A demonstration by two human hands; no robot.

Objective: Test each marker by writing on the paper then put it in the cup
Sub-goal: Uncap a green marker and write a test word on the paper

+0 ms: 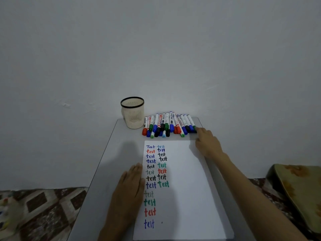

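Observation:
A white sheet of paper (pixel 184 188) lies lengthwise on the small grey table (pixel 119 146), with two columns of the word "test" in several colours down its left side. Several capped markers (pixel 166 125) lie in a row behind the paper. A cream slotted cup (pixel 132 113) with a black rim stands at the back left; no marker shows in it. My left hand (pixel 129 190) lies flat with straight fingers on the paper's left edge. My right hand (pixel 206 140) reaches to the right end of the row, its fingertips touching the green-capped marker (pixel 194 126) there.
A plain white wall rises right behind the table. A patterned brown and cream cloth (pixel 40 209) lies below on the left. A cushion (pixel 298 190) with a floral print sits at the lower right beside the table.

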